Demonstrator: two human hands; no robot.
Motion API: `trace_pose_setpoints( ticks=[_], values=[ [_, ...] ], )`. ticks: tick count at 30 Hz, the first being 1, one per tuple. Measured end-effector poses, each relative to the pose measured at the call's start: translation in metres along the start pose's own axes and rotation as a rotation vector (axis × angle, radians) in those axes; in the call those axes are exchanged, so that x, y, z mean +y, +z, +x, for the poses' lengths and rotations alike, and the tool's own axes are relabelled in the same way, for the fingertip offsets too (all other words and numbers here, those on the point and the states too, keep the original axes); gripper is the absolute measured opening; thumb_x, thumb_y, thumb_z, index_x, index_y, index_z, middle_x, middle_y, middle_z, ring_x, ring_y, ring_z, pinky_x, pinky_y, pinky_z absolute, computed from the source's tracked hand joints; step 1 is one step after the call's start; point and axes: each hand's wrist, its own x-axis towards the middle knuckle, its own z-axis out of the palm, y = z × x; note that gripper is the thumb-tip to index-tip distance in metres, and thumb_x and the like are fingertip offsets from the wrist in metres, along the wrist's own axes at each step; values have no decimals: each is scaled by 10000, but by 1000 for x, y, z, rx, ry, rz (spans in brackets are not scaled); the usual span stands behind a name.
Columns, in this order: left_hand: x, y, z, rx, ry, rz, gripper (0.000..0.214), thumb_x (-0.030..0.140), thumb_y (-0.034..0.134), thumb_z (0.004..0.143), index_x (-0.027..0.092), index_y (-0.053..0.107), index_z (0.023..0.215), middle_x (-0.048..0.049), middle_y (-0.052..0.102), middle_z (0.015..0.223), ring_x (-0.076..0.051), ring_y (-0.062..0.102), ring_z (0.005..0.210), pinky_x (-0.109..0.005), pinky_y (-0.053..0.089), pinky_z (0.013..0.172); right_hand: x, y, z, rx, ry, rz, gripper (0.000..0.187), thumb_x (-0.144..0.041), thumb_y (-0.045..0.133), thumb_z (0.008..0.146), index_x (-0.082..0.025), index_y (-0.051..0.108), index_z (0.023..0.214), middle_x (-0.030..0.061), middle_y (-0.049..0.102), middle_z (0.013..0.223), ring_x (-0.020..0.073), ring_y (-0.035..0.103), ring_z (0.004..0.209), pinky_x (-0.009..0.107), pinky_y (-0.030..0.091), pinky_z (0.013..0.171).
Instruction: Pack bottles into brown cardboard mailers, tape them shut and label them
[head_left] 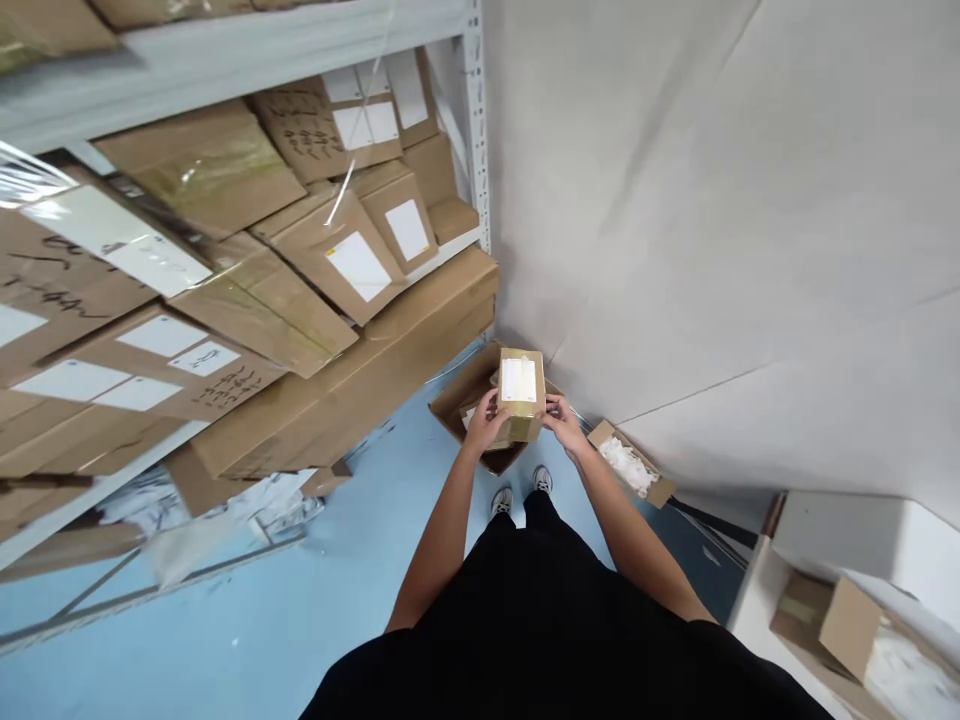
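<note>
A small cardboard box (517, 422) with a white label on top is held between my two hands. My left hand (485, 420) grips its left side, the thumb at the near edge. On the opposite side, my right hand (562, 422) presses with its fingers and thumb. Beneath the held box, a larger open carton (452, 393) stands on the floor against the wall. Inside the carton there is at least one more cardboard piece with a white label, partly hidden by the held box and my left hand.
Metal shelving (477, 120) loaded with labelled cardboard boxes (358, 262) rises on the left. A long carton (360, 375) juts from its lower part. Right of my feet lies an open box (630, 462) of white material. A white table (757, 610) with another open box (847, 630) stands lower right.
</note>
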Motion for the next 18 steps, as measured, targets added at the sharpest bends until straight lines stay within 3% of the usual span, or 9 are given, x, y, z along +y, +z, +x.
trace_pose_setpoints(
  ticks=[4,8,11,14,18],
  values=[
    [2,-42,24,65,-22,-17,677,360,788,813,260,594,1454,-102,694,1322,-307,645,1241,-505,497,1112,19,39,25,-92,47,14,644,-413,817,650,-312,611,1252,17,717,1069,232,676,971,402,571,888],
    [33,-106,56,489,164,60,777,355,822,797,238,537,1510,-128,515,1580,-315,352,1554,-494,284,1283,20,64,48,-133,110,-31,705,-373,817,659,-338,606,1331,69,719,1214,278,674,1123,461,550,975],
    [56,-134,61,594,252,46,750,434,739,899,282,453,1575,-118,481,1611,-288,397,1534,-484,320,1266,11,60,61,-104,180,-28,754,-405,815,661,-324,593,1378,100,698,1310,312,664,1183,514,549,989],
    [66,-125,51,566,250,24,729,455,730,918,294,456,1574,-128,556,1536,-291,513,1440,-501,408,1209,0,47,63,-109,146,-9,738,-454,815,683,-299,609,1374,112,694,1339,309,672,1177,530,538,1021],
    [67,-88,40,445,237,20,667,435,749,906,291,529,1519,-133,594,1490,-289,586,1354,-498,491,1131,-13,38,52,-120,-53,27,685,-498,804,732,-298,630,1364,94,690,1345,277,664,1219,509,486,1124]
  ],
)
